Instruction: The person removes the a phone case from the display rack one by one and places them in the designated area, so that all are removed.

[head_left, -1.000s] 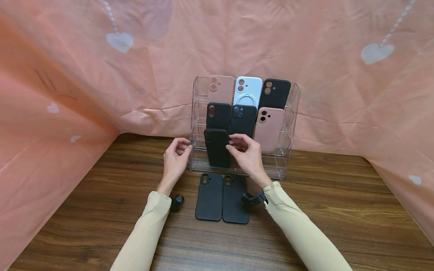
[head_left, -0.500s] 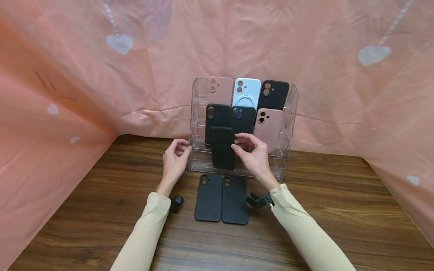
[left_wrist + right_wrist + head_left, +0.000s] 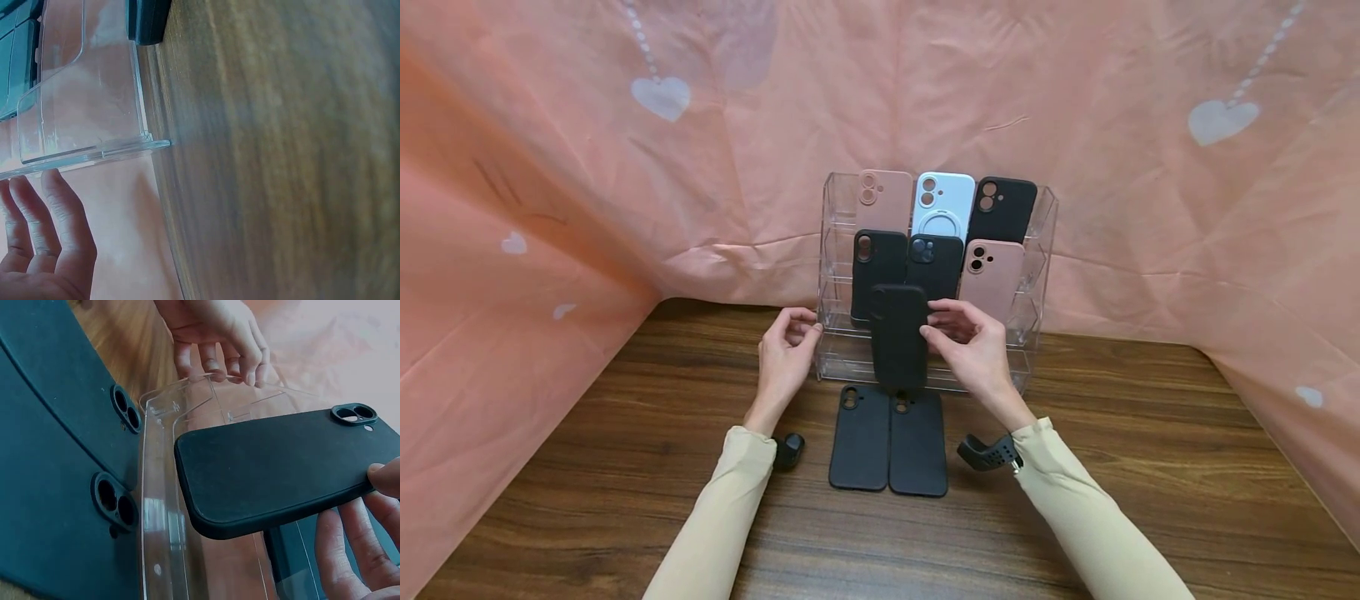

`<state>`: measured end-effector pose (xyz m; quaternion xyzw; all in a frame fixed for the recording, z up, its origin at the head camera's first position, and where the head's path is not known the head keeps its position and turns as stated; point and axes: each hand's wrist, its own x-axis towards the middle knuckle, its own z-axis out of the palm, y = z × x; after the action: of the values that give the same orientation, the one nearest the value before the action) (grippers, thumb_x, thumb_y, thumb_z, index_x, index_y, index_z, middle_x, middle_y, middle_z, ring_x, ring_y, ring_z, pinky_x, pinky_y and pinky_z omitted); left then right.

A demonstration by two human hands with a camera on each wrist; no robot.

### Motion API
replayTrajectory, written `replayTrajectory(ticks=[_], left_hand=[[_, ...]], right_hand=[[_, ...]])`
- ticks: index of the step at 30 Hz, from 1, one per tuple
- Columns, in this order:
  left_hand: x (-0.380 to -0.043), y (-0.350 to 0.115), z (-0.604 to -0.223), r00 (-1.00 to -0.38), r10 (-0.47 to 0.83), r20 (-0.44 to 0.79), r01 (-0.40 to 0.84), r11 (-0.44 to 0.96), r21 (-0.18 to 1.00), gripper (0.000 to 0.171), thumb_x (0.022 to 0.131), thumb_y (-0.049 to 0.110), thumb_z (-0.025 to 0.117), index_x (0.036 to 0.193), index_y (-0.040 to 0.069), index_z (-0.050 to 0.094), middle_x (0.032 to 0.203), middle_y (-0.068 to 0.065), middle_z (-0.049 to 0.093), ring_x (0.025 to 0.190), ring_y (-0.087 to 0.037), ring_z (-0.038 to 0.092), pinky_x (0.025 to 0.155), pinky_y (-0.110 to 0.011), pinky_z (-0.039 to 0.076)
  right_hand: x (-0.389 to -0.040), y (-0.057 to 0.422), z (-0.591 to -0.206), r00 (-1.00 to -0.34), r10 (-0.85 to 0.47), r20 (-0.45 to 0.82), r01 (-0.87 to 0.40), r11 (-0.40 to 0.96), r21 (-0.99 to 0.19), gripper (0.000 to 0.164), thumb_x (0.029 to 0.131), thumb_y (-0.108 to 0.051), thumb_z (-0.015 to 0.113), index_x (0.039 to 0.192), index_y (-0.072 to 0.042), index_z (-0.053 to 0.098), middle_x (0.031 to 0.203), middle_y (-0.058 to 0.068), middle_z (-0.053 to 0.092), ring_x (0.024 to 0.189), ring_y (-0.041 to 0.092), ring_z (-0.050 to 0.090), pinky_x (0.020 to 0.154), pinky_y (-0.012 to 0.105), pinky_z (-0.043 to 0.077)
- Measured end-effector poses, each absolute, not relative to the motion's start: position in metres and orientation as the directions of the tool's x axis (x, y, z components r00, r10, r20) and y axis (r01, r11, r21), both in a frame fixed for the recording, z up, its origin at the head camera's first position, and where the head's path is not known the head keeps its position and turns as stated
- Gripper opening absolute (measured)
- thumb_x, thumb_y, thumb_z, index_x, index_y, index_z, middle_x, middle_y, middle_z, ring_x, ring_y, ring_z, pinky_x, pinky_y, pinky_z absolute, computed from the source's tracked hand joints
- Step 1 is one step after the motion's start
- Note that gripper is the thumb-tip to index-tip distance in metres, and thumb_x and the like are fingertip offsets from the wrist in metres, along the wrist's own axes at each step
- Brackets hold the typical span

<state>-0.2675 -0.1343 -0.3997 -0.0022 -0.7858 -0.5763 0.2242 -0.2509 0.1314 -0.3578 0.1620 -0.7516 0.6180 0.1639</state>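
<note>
**One black phone case (image 3: 901, 337) pinched in right hand (image 3: 976, 346)**

Right hand gripped it by one long edge near the camera end, thumb on the back, fingers underneath. Case was in front of the clear tiered rack (image 3: 846, 367), roughly upright in the head view. Couldn't tell whether it touched the rack. Its dual camera cutout showed in the right wrist view.

Left hand (image 3: 784, 354) was relaxed, fingers slightly apart, tips against the rack's left side wall.

Rack, upper row, left to right: pink case (image 3: 891, 208), white ring case (image 3: 943, 200), black dual-camera case (image 3: 1009, 208). Small mark atop the white one's ring was too small to read.

Row below: black oval-cutout case (image 3: 883, 267), black case with larger camera cluster (image 3: 943, 271), pink dual-camera case (image 3: 996, 275).

Two more black cases (image 3: 859, 446) lay flat side by side on the wood-grain table (image 3: 1150, 467), near the rack's front, cutouts toward it.

Pink backdrop (image 3: 1112, 192) behind carried white hearts (image 3: 661, 98). Perforated black strap (image 3: 988, 454) showed by the right sleeve (image 3: 1105, 517).
</note>
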Motion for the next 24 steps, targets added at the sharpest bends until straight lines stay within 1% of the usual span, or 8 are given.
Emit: replayTrajectory(ticks=[4, 8, 12, 15, 18, 21, 24], left_hand=[[-0.267, -0.134, -0.399, -0.901, -0.251, 0.354, 0.263, 0.333, 0.905, 0.016, 0.095, 0.015, 0.070, 0.110, 0.011, 0.069, 0.093, -0.012, 0.071, 0.066, -0.013, 0.063, 0.057, -0.021, 0.052], [-0.266, -0.134, -0.399, -0.902, -0.248, 0.354, 0.264, 0.330, 0.906, 0.016, 0.095, 0.015, 0.070, 0.110, 0.012, 0.069, 0.093, -0.012, 0.071, 0.066, -0.014, 0.063, 0.057, -0.021, 0.052], [-0.267, -0.135, -0.399, -0.900, -0.253, 0.355, 0.263, 0.334, 0.905, 0.015, 0.095, 0.015, 0.070, 0.110, 0.011, 0.069, 0.092, -0.012, 0.071, 0.065, -0.010, 0.062, 0.057, -0.021, 0.051], [-0.268, -0.135, -0.400, -0.897, -0.259, 0.359, 0.263, 0.341, 0.903, 0.016, 0.094, 0.016, 0.070, 0.110, 0.011, 0.069, 0.092, -0.012, 0.072, 0.064, -0.005, 0.061, 0.057, -0.020, 0.051], [-0.269, -0.134, -0.400, -0.894, -0.262, 0.363, 0.264, 0.346, 0.900, 0.016, 0.094, 0.016, 0.070, 0.109, 0.011, 0.069, 0.091, -0.012, 0.072, 0.063, -0.002, 0.060, 0.058, -0.019, 0.050], [-0.269, -0.134, -0.400, -0.894, -0.263, 0.364, 0.265, 0.347, 0.900, 0.015, 0.094, 0.015, 0.070, 0.109, 0.011, 0.069, 0.091, -0.012, 0.072, 0.062, -0.002, 0.060, 0.057, -0.019, 0.050], [-0.269, -0.134, -0.400, -0.893, -0.263, 0.364, 0.264, 0.348, 0.899, 0.015, 0.094, 0.015, 0.070, 0.109, 0.011, 0.069, 0.091, -0.012, 0.073, 0.062, -0.002, 0.061, 0.057, -0.019, 0.050]], right_hand=[[-0.247, 0.138, -0.358, -0.893, -0.050, 0.447, -0.448, 0.180, -0.876, 0.034, 0.087, -0.001, 0.078, 0.121, -0.004, 0.070, 0.107, 0.024, 0.073, 0.082, 0.005, 0.072, 0.070, 0.023, 0.062], [-0.242, 0.145, -0.359, -0.892, -0.046, 0.450, -0.449, 0.212, -0.868, 0.035, 0.087, -0.001, 0.078, 0.121, -0.004, 0.071, 0.106, 0.024, 0.074, 0.083, 0.002, 0.071, 0.073, 0.019, 0.061], [-0.239, 0.152, -0.358, -0.891, -0.037, 0.452, -0.446, 0.255, -0.858, 0.035, 0.087, -0.003, 0.079, 0.121, -0.005, 0.071, 0.107, 0.023, 0.075, 0.087, -0.001, 0.070, 0.080, 0.014, 0.058], [-0.236, 0.156, -0.359, -0.894, -0.034, 0.447, -0.439, 0.264, -0.859, 0.034, 0.088, -0.003, 0.078, 0.121, -0.004, 0.071, 0.108, 0.024, 0.074, 0.088, -0.002, 0.070, 0.081, 0.014, 0.057], [-0.234, 0.160, -0.360, -0.900, -0.037, 0.435, -0.429, 0.248, -0.868, 0.034, 0.088, -0.002, 0.077, 0.122, -0.002, 0.070, 0.108, 0.026, 0.074, 0.086, -0.001, 0.071, 0.076, 0.018, 0.060], [-0.231, 0.162, -0.360, -0.908, -0.041, 0.417, -0.415, 0.215, -0.884, 0.036, 0.088, 0.001, 0.077, 0.122, 0.000, 0.068, 0.108, 0.028, 0.073, 0.083, 0.002, 0.073, 0.073, 0.026, 0.063], [-0.228, 0.165, -0.361, -0.916, -0.046, 0.399, -0.400, 0.191, -0.896, 0.037, 0.087, 0.003, 0.077, 0.122, 0.001, 0.067, 0.106, 0.025, 0.074, 0.081, 0.004, 0.074, 0.070, 0.031, 0.064]])
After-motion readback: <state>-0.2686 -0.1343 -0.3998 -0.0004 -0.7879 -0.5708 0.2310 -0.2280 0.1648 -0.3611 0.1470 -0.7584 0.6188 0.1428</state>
